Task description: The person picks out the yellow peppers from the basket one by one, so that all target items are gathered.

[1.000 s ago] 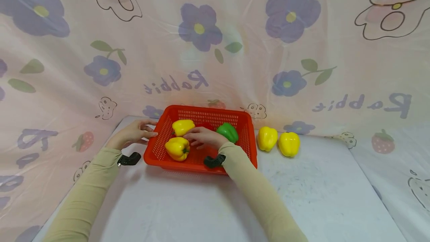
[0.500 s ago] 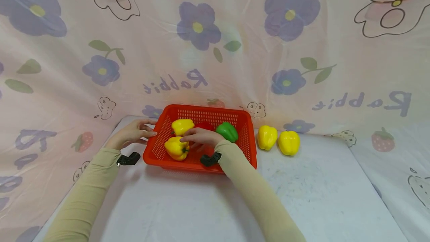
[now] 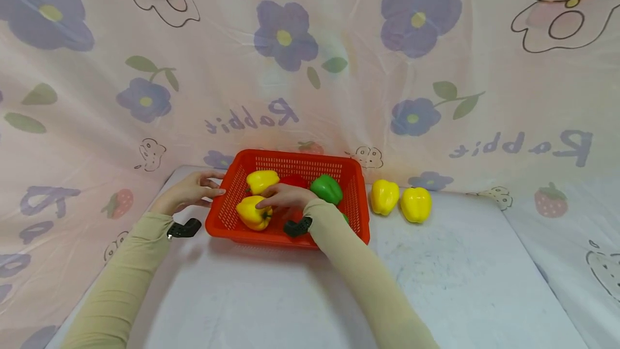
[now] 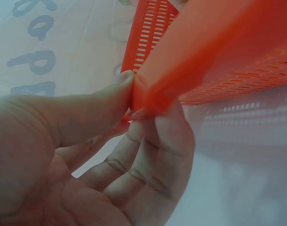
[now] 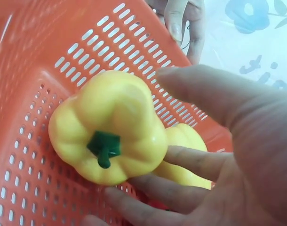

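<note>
A red-orange perforated plastic basket (image 3: 261,239) stands on the table. My left hand (image 3: 191,193) holds its left rim between thumb and fingers, the thumb against the rim (image 4: 146,92) in the left wrist view. Inside the basket, my right hand (image 3: 288,196) reaches over a yellow bell pepper (image 3: 251,214) at the front left. The right wrist view shows this yellow pepper (image 5: 106,132), green stem toward the camera, between my spread thumb and loosely bent fingers; no firm grip shows. Behind it lies another yellow pepper (image 3: 262,181). A red pepper (image 3: 294,180) is partly hidden by my right hand.
A green pepper (image 3: 326,189) lies in the basket's right half, with a sliver of green below it by my sleeve. Outside, to the right, two yellow peppers (image 3: 385,197) (image 3: 416,204) stand on the white tabletop (image 3: 465,263). A patterned curtain (image 3: 339,106) hangs behind.
My right hand has moved left within the basket, from beside the front yellow pepper to over it. More of the red pepper and a green sliver show. The left hand stays at the rim.
</note>
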Action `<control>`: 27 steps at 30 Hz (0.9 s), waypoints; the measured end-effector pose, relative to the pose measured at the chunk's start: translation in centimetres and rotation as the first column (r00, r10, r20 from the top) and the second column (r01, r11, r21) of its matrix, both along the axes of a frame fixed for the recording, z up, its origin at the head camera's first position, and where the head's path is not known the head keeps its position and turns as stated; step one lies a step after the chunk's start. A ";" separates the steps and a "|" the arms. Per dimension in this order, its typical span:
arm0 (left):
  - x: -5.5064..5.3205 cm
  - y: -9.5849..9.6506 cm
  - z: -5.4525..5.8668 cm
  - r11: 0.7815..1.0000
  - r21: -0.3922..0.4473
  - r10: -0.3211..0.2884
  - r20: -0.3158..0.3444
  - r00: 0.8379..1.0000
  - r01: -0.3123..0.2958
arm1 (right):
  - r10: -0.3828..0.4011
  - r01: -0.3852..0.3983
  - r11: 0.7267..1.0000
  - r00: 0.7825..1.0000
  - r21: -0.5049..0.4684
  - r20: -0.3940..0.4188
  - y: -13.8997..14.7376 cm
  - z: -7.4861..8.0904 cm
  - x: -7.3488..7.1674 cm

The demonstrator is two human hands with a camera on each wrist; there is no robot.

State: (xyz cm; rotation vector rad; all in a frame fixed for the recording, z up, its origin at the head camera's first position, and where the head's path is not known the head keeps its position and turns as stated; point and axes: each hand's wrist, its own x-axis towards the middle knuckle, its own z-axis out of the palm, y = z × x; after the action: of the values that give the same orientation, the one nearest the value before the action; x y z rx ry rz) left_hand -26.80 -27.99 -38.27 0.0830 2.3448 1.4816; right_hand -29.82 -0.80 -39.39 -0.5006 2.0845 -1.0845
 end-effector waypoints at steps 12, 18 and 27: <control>0.0 -0.1 0.0 1.000 -0.002 -0.004 -0.007 1.000 0.004 | 0.014 -0.012 0.999 0.999 0.042 -0.029 -0.5 -0.6 -0.4; 0.1 0.0 0.0 1.000 0.009 -0.016 -0.011 1.000 0.016 | 0.003 -0.003 1.000 1.000 0.003 0.031 -0.7 -0.6 -0.5; 0.2 -0.2 -0.2 0.999 0.021 -0.029 -0.014 0.999 0.029 | 0.008 -0.008 0.999 1.000 0.039 0.002 -0.9 -1.1 -0.6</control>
State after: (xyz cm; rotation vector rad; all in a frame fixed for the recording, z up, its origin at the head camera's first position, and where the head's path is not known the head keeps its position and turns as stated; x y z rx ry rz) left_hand -26.62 -28.21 -38.43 0.1329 2.3293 1.4964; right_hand -30.42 -1.68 -40.50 -0.4882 2.0960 -1.0376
